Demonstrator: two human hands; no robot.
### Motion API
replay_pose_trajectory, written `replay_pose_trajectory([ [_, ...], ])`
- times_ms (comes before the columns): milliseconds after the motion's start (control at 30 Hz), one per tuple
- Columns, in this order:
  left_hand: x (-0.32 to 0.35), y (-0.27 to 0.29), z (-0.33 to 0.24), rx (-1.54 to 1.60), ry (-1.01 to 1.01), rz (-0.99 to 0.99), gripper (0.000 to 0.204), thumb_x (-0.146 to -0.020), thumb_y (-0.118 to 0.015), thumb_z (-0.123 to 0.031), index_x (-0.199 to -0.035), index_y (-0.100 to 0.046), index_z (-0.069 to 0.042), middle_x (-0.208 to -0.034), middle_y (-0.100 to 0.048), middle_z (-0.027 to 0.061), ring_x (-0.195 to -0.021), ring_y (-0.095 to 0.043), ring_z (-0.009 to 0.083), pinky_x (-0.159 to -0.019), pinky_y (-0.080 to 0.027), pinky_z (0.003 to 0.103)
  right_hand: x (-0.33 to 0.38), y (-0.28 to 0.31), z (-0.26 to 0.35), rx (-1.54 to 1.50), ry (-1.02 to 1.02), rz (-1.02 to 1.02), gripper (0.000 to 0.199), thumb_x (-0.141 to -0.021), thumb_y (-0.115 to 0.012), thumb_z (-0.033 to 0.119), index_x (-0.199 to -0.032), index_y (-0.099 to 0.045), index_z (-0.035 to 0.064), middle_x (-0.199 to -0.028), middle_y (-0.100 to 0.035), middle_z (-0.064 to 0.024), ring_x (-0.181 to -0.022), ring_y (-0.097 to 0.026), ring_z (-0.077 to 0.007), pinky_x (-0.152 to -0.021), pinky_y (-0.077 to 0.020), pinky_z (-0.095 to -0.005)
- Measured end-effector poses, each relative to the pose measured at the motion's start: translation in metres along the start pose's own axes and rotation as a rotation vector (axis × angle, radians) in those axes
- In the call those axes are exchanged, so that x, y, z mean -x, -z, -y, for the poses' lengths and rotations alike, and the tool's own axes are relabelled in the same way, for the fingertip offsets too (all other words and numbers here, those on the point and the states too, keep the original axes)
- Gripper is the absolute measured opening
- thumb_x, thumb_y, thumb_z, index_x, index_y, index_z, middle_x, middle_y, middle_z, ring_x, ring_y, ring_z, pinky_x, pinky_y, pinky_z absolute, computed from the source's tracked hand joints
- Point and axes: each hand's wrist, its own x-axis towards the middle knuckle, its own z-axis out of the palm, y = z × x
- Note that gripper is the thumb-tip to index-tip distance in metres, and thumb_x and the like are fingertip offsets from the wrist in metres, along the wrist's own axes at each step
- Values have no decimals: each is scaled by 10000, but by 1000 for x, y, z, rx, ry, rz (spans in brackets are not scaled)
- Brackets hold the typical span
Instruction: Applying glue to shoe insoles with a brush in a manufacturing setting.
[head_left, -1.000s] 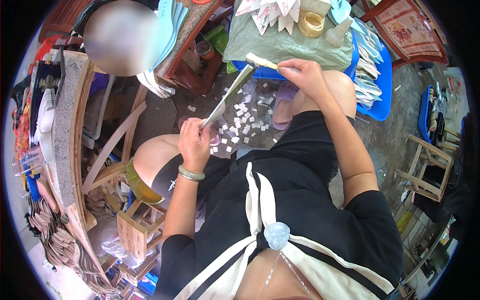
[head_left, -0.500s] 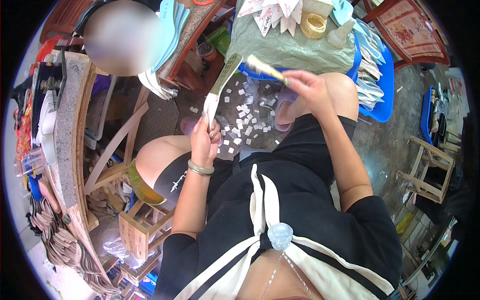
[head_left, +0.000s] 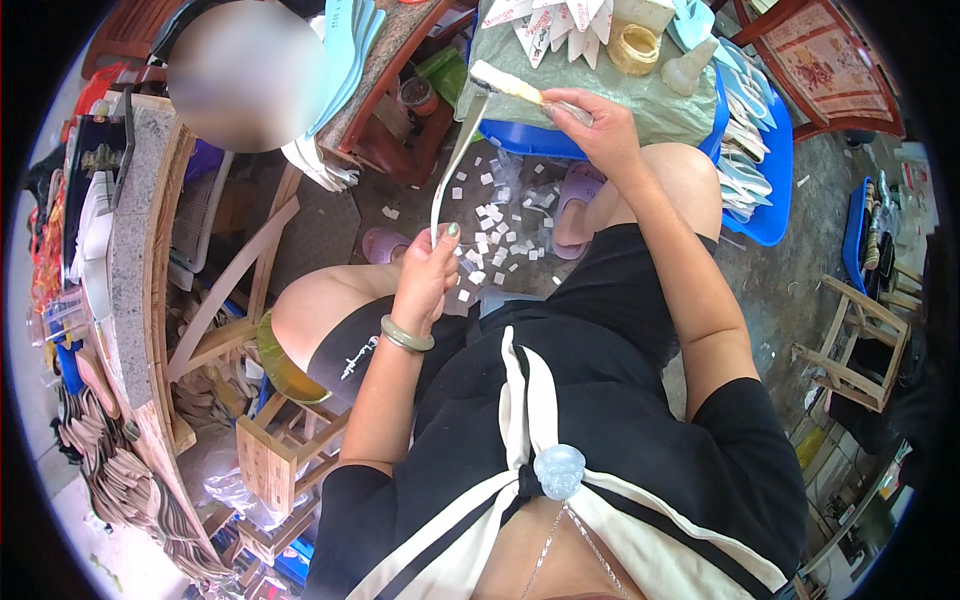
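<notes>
My left hand (head_left: 427, 275) grips one end of a thin, curved shoe insole (head_left: 456, 168); it is turned almost edge-on, its far end pointing up. My right hand (head_left: 597, 125) is closed round the handle of a brush (head_left: 512, 84). The brush's pale bristles, dark at the tip, meet or lie just over the insole's far end; whether they touch I cannot tell. Beyond my right hand, a crusted yellowish pot (head_left: 633, 50) and a pale, bottle-like piece (head_left: 690, 68) stand on a green-sheeted surface (head_left: 610, 115). White pointed pieces (head_left: 555, 25) with red print lie there too.
Small white squares (head_left: 490, 230) litter the floor between my feet. At the right stands a blue basin (head_left: 775, 200) of insoles. A stone-topped table (head_left: 395, 40) carries stacked light-blue insoles (head_left: 345, 60). Wooden stools (head_left: 265, 470) stand at lower left, another frame (head_left: 855, 340) at right.
The insole has turned from showing its flat face to nearly edge-on. My right hand has moved slightly left and up, bringing the brush to the insole's far end.
</notes>
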Motion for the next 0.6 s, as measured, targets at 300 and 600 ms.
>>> replay_pose_trajectory([
  [300,-3,-8,0,-7,22,-29,140,-924,-559,-162,-994,-503,-54,-632,-337,-79,-472,-261,9,-397,-211,175,18,-13,-8,118,128,-158,190,-807,-678,143,-983,-691,73,-856,-696,-97,-744,-666,-175,-663,-500,-268],
  [600,-7,-10,0,-110,-7,-86,174,-921,-554,-145,-1038,-491,-34,-657,-376,-68,-468,-285,6,-388,-214,177,12,13,2,95,-15,-135,208,-812,-682,169,-1007,-696,98,-834,-698,-70,-714,-626,-84,-649,-489,-239],
])
